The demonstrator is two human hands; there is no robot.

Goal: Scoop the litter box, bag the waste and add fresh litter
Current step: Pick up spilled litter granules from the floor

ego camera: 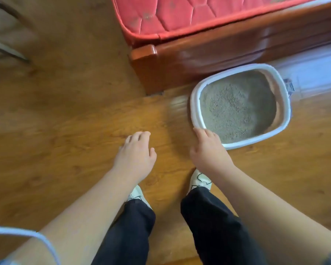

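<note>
A white litter box (196,104) sits on the wooden floor at the right, filled with grey litter (237,108). My right hand (208,148) rests on its near left corner, fingers curled over the rim. My left hand (136,152) hovers over the bare floor to the left of the box, fingers loosely apart and holding nothing. No scoop or bag is in view.
A wooden bed frame (199,54) with a red mattress (180,14) stands just behind the box. Metal furniture legs (6,48) are at the far left. My two feet (200,181) stand below my hands. A white cord (36,238) curves at the bottom left.
</note>
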